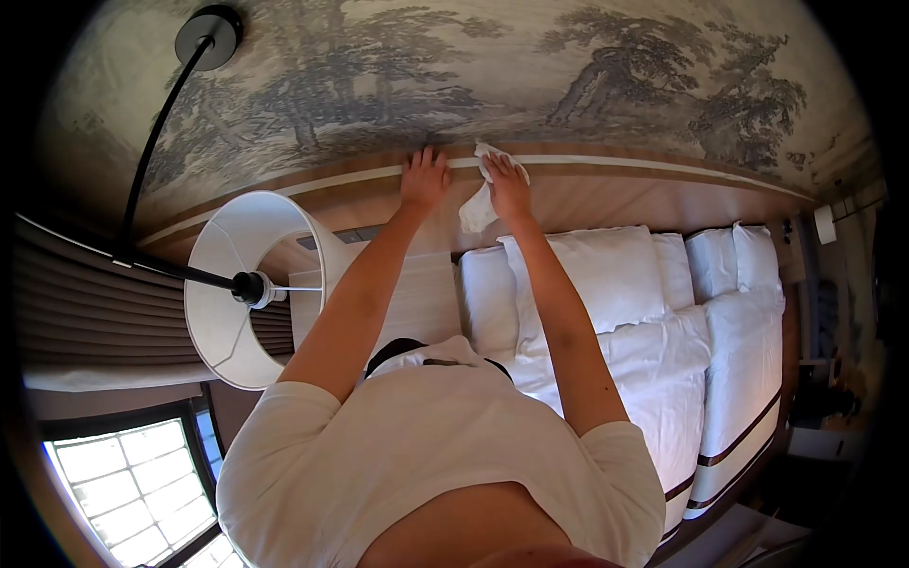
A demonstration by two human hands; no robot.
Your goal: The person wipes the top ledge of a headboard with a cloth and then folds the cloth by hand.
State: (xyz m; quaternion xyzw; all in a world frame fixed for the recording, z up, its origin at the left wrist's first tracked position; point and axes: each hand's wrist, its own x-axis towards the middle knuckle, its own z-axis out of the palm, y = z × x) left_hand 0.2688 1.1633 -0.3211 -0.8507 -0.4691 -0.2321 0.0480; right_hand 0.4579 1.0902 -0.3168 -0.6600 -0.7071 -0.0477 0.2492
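My left hand (425,180) rests with its fingers apart on the top edge of the wooden headboard (606,194), just below the patterned wall. To its right, my right hand (508,187) holds a white cloth (478,210) against the same edge. Part of the cloth sticks out above the fingers, and the rest hangs down over the headboard's front. Some of the cloth is hidden under the palm. Both arms are stretched forward.
A white lampshade (210,284) on a black arm (156,142) hangs close to my left arm. Below my hands stands a pale bedside table (417,293). Beds with white pillows (592,275) lie to the right. A pleated curtain (104,303) and bright window (137,488) are at left.
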